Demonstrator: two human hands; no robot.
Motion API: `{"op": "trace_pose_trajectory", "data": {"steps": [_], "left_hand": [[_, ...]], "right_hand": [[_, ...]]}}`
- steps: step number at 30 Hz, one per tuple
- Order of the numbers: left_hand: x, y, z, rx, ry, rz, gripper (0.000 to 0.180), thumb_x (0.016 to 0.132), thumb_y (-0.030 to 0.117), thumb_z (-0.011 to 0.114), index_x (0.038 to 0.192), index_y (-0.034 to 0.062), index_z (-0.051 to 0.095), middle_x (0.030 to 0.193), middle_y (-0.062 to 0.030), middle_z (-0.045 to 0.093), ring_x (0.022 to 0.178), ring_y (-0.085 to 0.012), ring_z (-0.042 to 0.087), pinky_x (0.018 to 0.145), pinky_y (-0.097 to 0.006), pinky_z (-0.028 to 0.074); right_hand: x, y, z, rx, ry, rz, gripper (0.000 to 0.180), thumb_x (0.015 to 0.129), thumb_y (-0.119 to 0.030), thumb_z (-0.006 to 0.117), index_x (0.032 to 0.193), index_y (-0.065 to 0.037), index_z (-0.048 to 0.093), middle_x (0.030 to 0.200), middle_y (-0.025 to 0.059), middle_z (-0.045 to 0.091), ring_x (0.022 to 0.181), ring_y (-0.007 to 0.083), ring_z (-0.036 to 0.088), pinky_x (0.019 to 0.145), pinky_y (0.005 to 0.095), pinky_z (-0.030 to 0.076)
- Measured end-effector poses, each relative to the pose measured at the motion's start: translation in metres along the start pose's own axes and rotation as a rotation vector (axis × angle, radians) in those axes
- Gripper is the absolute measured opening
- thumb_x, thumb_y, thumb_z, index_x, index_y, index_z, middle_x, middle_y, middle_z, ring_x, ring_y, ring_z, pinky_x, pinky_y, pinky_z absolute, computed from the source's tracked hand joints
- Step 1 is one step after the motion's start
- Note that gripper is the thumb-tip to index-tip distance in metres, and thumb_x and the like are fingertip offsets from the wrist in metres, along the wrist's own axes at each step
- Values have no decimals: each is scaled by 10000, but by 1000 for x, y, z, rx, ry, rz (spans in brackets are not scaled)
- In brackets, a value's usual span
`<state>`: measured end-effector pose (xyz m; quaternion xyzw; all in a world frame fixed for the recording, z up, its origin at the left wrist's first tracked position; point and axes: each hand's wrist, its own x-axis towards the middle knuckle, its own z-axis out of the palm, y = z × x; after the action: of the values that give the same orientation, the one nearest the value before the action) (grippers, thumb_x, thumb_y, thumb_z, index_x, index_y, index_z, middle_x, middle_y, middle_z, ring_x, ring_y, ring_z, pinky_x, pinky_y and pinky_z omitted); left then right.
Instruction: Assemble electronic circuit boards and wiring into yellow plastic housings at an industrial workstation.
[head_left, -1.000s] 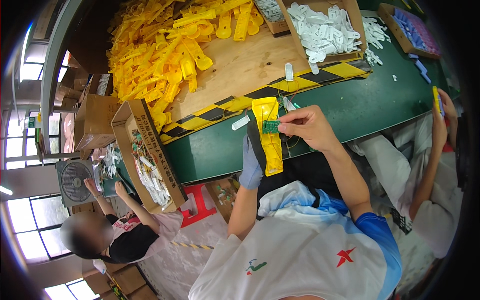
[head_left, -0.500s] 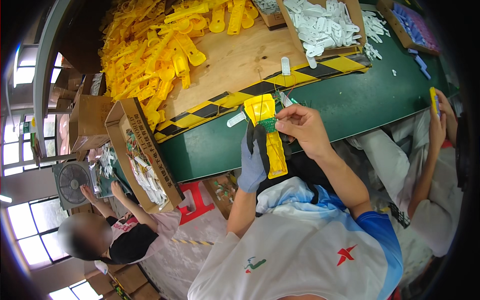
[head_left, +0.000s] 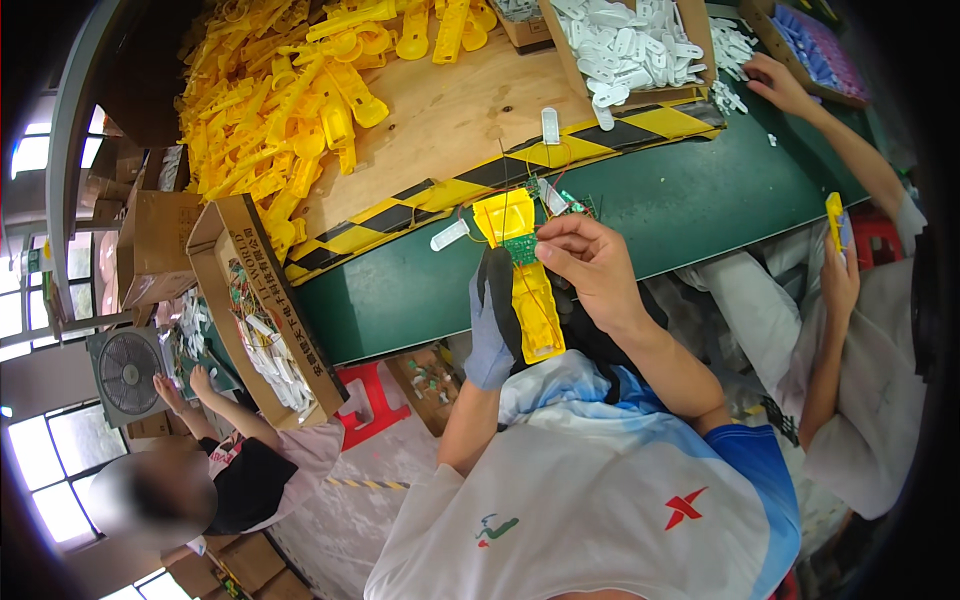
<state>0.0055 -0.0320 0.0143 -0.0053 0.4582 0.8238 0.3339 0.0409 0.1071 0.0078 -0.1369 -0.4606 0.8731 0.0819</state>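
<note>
My left hand (head_left: 491, 325), in a grey and black glove, is closed around a long yellow plastic housing (head_left: 538, 318) held upright over the table's near edge. A small green circuit board (head_left: 521, 248) lies across the housing's middle, with thin wires running from it. My bare right hand (head_left: 592, 262) pinches at the board's right edge, thumb and forefinger together. Just left of the housing is a white oval plastic piece (head_left: 450, 235) on a wire. Beyond my right fingers lie a white strip (head_left: 551, 196) and small green electronic parts (head_left: 578, 204) with wires.
Yellow housings (head_left: 290, 110) are heaped on the wooden board, edged with striped tape (head_left: 470, 188). A box of white pieces (head_left: 630, 50) stands at the back. A carton of wired parts (head_left: 265, 320) is at left. A co-worker's hand (head_left: 782, 85) reaches in at right.
A co-worker's hand at right has left the yellow part and reached to the white pieces. My hands keep their hold on the housing and board; the view has shifted slightly.
</note>
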Motion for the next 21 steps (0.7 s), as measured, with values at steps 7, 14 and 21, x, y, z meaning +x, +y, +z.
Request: {"op": "trace_pose_trajectory", "data": {"steps": [7, 14, 21], "left_hand": [[-1, -9, -8, 220, 140, 161, 309, 1028, 268, 485, 1227, 31, 485, 968, -79, 613, 806, -169, 653, 685, -301, 563], [-4, -4, -5, 132, 158, -8, 357, 1012, 362, 480, 1182, 52, 526, 774, -128, 649, 563, -243, 642, 503, -343, 553], [0, 6, -4, 4, 79, -9, 241, 1007, 226, 515, 1173, 67, 441, 731, -146, 607, 554, -272, 636, 491, -389, 546]], "right_hand": [[-6, 2, 2, -20, 4, -47, 145, 883, -25, 703, 1011, 2, 641, 910, 32, 681, 841, 60, 630, 753, 195, 508], [2, -9, -10, -63, -176, 120, 100, 884, -69, 712, 957, -10, 678, 860, 6, 676, 782, 55, 621, 705, 202, 500], [70, -88, -66, -1170, 186, -621, 178, 865, -107, 705, 1037, -62, 717, 902, 48, 687, 728, 134, 641, 608, 277, 500]]}}
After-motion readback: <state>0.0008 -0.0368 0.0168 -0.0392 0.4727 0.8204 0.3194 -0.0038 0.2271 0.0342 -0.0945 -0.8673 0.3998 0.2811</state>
